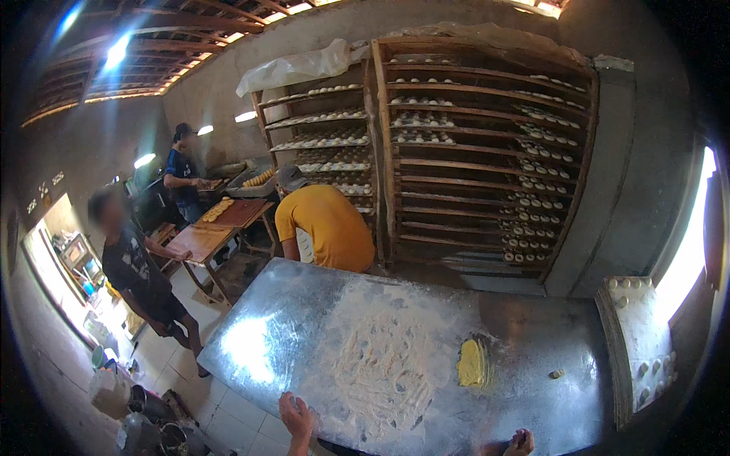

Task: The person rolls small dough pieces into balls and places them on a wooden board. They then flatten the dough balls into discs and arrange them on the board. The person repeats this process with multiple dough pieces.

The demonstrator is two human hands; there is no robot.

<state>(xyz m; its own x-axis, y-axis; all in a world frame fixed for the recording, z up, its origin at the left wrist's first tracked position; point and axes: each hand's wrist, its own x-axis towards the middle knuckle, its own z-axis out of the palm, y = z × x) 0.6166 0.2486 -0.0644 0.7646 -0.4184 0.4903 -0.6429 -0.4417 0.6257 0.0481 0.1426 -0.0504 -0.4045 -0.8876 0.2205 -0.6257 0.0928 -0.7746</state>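
Note:
My left hand is at the near edge of the metal-topped table, fingers loosely bent and apart, with nothing visible in it. Further right along that edge, my right hand is low in the picture with its fingers curled. Whether it holds anything is hidden. White flour is spread across the middle of the tabletop, marked with streaks and dabs. Right of it sits a soft yellow slab, like margarine, smeared at its edges. A small yellowish lump lies farther right.
Wooden racks of dough-filled trays stand behind the table. A person in a yellow shirt bends at its far side. Two others are near a wooden table at left. Stacked trays adjoin the right end; containers crowd the left floor.

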